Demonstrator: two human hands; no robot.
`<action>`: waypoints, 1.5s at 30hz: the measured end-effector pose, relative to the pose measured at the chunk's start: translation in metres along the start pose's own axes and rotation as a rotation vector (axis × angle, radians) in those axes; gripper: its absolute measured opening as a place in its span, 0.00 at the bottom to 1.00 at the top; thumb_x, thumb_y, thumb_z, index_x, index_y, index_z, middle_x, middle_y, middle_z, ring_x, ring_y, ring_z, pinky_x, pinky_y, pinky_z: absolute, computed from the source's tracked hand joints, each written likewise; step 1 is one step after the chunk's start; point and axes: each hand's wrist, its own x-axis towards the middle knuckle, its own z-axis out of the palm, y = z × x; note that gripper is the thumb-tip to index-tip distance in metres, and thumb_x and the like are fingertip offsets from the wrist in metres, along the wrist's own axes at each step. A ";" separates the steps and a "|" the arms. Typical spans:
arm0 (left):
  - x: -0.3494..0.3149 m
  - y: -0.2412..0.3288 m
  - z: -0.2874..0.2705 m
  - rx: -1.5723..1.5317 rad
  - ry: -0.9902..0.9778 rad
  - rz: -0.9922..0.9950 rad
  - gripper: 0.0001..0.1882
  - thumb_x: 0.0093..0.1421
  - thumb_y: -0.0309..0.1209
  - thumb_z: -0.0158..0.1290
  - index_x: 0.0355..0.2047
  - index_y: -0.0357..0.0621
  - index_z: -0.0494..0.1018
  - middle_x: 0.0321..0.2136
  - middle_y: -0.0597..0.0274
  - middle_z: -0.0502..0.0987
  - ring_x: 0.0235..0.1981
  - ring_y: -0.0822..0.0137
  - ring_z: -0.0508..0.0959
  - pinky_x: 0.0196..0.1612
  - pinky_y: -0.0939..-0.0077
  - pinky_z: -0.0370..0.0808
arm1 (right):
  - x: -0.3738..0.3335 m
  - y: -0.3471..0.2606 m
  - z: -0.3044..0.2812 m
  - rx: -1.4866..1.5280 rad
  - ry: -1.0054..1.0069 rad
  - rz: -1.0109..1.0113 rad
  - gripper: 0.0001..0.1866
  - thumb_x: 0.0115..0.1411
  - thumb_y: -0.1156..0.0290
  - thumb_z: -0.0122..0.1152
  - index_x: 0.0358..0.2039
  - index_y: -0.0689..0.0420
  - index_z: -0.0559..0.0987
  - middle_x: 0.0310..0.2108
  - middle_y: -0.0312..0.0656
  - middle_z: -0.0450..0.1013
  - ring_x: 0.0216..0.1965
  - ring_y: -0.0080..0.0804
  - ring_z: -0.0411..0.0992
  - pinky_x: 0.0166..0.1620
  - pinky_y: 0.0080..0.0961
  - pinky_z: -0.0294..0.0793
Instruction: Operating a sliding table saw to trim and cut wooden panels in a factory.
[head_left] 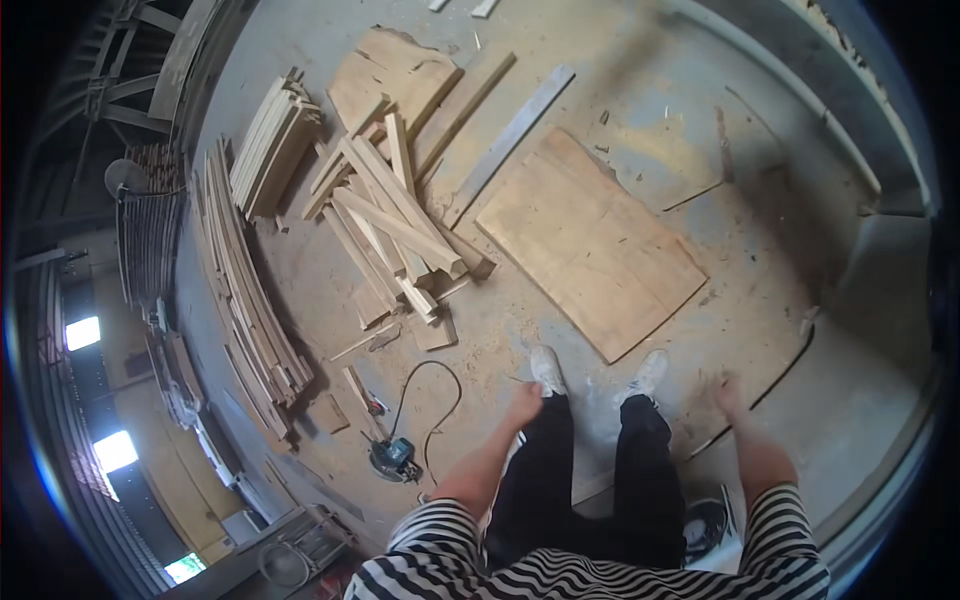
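A broad wooden slab [592,248] lay on the floor [640,75], right of the frame's centre, its long axis slanting from upper left to lower right. The hands, left [525,403] and right [729,396], hung curled below it; whether either grasped anything could not be told.

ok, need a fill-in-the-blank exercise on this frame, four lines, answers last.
1. The teal power tool lies to the ____ of the left hand.
2. Above the right hand, the sleeve is striped black and ____.
3. The nearest wooden slab lies to the ____ of the loose timber pile.
4. The trousers above the white shoes are ____.

Missing words: left; white; right; black.
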 end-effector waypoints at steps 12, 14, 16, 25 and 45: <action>0.221 0.007 0.271 -0.577 0.121 -0.351 0.34 0.70 0.49 0.37 0.58 0.24 0.61 0.59 0.27 0.63 0.61 0.38 0.64 0.62 0.56 0.62 | 0.312 -0.051 0.062 -0.180 0.153 -0.262 0.34 0.66 0.45 0.49 0.63 0.57 0.66 0.55 0.59 0.71 0.58 0.58 0.68 0.59 0.40 0.68; 0.231 0.022 0.295 -0.503 0.580 -0.463 0.35 0.70 0.49 0.37 0.59 0.23 0.58 0.58 0.28 0.63 0.58 0.39 0.67 0.61 0.58 0.64 | 0.324 -0.051 0.085 -0.154 0.240 -0.307 0.34 0.66 0.45 0.49 0.63 0.57 0.66 0.55 0.59 0.71 0.58 0.57 0.68 0.59 0.40 0.68; 0.229 0.026 0.300 -0.572 0.641 -0.454 0.36 0.70 0.50 0.37 0.60 0.22 0.55 0.59 0.28 0.62 0.58 0.41 0.67 0.61 0.60 0.63 | 0.331 -0.049 0.103 -0.087 0.163 -0.203 0.37 0.65 0.43 0.51 0.63 0.59 0.66 0.55 0.60 0.71 0.58 0.57 0.68 0.59 0.40 0.67; 0.191 0.012 0.241 -0.938 0.201 -0.507 0.45 0.67 0.65 0.33 0.66 0.34 0.55 0.65 0.54 0.61 0.64 0.54 0.64 0.65 0.64 0.60 | 0.316 -0.069 0.083 0.032 0.258 -0.083 0.36 0.59 0.42 0.58 0.55 0.61 0.71 0.47 0.59 0.75 0.52 0.53 0.73 0.56 0.40 0.70; -0.171 0.121 -0.186 -0.850 -0.206 -0.398 0.31 0.67 0.55 0.46 0.60 0.47 0.68 0.51 0.60 0.77 0.48 0.65 0.78 0.48 0.67 0.76 | -0.101 -0.330 -0.229 0.651 -0.328 0.005 0.31 0.67 0.61 0.53 0.68 0.56 0.62 0.63 0.44 0.64 0.63 0.32 0.62 0.62 0.29 0.62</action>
